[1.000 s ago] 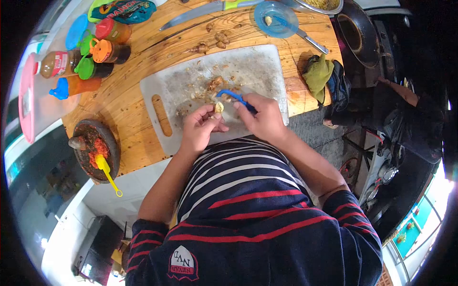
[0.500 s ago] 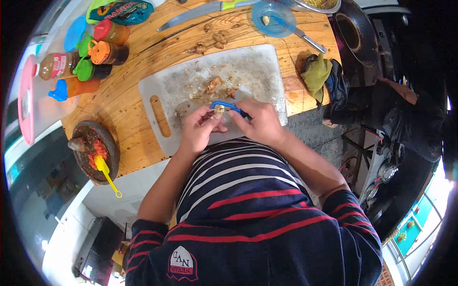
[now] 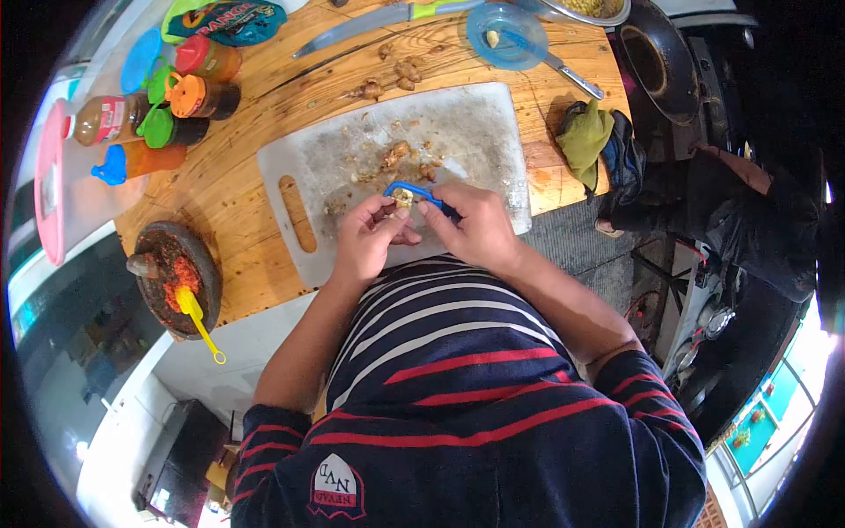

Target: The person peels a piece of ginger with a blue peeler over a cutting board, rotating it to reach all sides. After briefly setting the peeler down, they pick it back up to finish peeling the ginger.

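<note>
Over the near edge of the white cutting board [image 3: 339, 150], my left hand [image 3: 365, 239] pinches a small, pale, partly peeled piece of root [image 3: 403, 199] that looks like ginger or a relative. My right hand [image 3: 478, 224] is closed around a blue peeler [image 3: 412, 190], its head against the top of the piece. Brown peelings [image 3: 396, 156] and scraps lie on the board just beyond both hands. Farther back, several unpeeled knobby roots [image 3: 407, 72] rest on the wooden table [image 3: 326, 75]. My right fingers partly hide the peeler's handle.
A large knife [image 3: 352, 29] lies at the back, beside a blue plate [image 3: 506, 55] with a small knife. Capped sauce bottles [image 3: 198, 97] stand left, above a stone mortar [image 3: 207, 255] holding red paste. A green cloth [image 3: 585, 141] hangs at the right edge. Another person [image 3: 739, 194] is at right.
The peeler's head has shifted slightly left and up over the root piece, and more of the pale flesh shows. Both hands stay in nearly the same place.
</note>
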Demonstrator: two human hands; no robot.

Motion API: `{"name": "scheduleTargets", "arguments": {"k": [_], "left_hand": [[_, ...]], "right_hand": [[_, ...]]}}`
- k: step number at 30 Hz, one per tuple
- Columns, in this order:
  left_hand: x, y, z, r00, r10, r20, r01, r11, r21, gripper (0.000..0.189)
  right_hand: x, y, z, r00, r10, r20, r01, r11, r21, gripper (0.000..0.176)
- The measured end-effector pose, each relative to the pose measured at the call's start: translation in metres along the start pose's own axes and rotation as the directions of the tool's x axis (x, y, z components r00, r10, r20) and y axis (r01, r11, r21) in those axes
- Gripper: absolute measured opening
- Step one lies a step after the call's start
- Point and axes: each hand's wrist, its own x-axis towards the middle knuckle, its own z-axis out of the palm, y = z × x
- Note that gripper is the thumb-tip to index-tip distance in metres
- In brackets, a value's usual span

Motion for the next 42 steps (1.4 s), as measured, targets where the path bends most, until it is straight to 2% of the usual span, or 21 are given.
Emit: {"name": "scheduleTargets", "arguments": {"k": [2, 4, 8, 10, 13, 19, 23, 25, 29, 31, 32, 35, 38, 40, 42], "left_hand": [[0.001, 0.0, 0.0, 1.0, -0.001, 0.011, 0.002, 1.0, -0.025, 0.023], [-0.002, 0.003, 0.001, 1.0, 0.002, -0.008, -0.002, 1.0, 0.015, 0.021], [-0.003, 0.003, 0.001, 1.0, -0.012, -0.025, 0.01, 0.997, -0.078, 0.02], [0.001, 0.002, -0.001, 1.0, -0.016, -0.015, 0.015, 0.997, -0.078, 0.021], [0.002, -0.001, 0.0, 1.0, 0.003, -0.022, -0.006, 0.993, -0.115, 0.022], [0.003, 0.009, 0.006, 0.998, -0.052, -0.046, 0.046, 0.991, -0.122, 0.022], [0.004, 0.01, 0.006, 0.998, -0.052, -0.042, 0.045, 0.987, -0.154, 0.023], [0.004, 0.009, 0.005, 0.999, -0.036, -0.026, 0.033, 0.992, -0.119, 0.023], [0.004, 0.008, 0.005, 0.997, -0.036, -0.066, 0.031, 0.997, -0.077, 0.022], [0.004, 0.006, 0.004, 1.0, 0.009, -0.019, -0.01, 0.997, -0.071, 0.024], [0.005, 0.005, 0.003, 1.0, 0.012, -0.019, -0.013, 0.997, -0.071, 0.024], [0.0, 0.006, 0.002, 1.0, -0.005, -0.028, 0.003, 0.998, -0.055, 0.022], [0.005, 0.003, 0.004, 0.998, 0.016, -0.065, -0.019, 0.998, -0.053, 0.018], [0.005, 0.001, 0.003, 0.992, 0.079, -0.1, -0.07, 0.993, 0.098, 0.019], [0.005, -0.001, 0.001, 0.986, 0.125, -0.111, -0.109, 0.984, 0.139, 0.02]], "right_hand": [[0.001, 0.002, 0.001, 0.999, -0.039, 0.026, 0.04, 0.999, -0.03, 0.018], [0.004, 0.006, 0.002, 0.998, 0.003, -0.057, -0.015, 0.98, -0.199, 0.017], [0.005, 0.002, -0.001, 0.992, 0.1, -0.072, -0.106, 0.991, -0.081, 0.017], [0.0, 0.0, 0.0, 0.998, -0.061, -0.017, 0.061, 0.998, -0.025, 0.018], [-0.001, 0.004, 0.004, 0.999, -0.046, -0.019, 0.043, 0.989, -0.145, 0.018], [0.001, 0.004, 0.009, 0.994, 0.008, -0.107, -0.021, 0.992, -0.121, 0.017], [0.003, 0.0, 0.003, 0.997, 0.02, -0.074, -0.026, 0.997, -0.078, 0.017], [0.003, -0.002, 0.002, 1.0, -0.011, 0.005, 0.012, 0.993, -0.119, 0.017], [0.008, 0.011, 0.009, 0.995, -0.075, -0.065, 0.064, 0.985, -0.159, 0.018], [0.012, 0.018, 0.009, 0.991, 0.006, -0.134, -0.034, 0.977, -0.212, 0.018], [0.012, 0.02, 0.007, 0.991, 0.002, -0.134, -0.031, 0.977, -0.213, 0.018], [0.008, 0.016, 0.004, 0.99, 0.082, -0.116, -0.099, 0.984, -0.149, 0.018], [0.008, 0.015, 0.001, 0.971, 0.218, -0.094, -0.218, 0.976, 0.007, 0.02], [0.006, 0.012, 0.003, 0.969, 0.234, -0.084, -0.233, 0.972, 0.018, 0.02], [0.004, 0.01, 0.005, 0.966, 0.246, -0.077, -0.245, 0.969, 0.024, 0.02]]}}
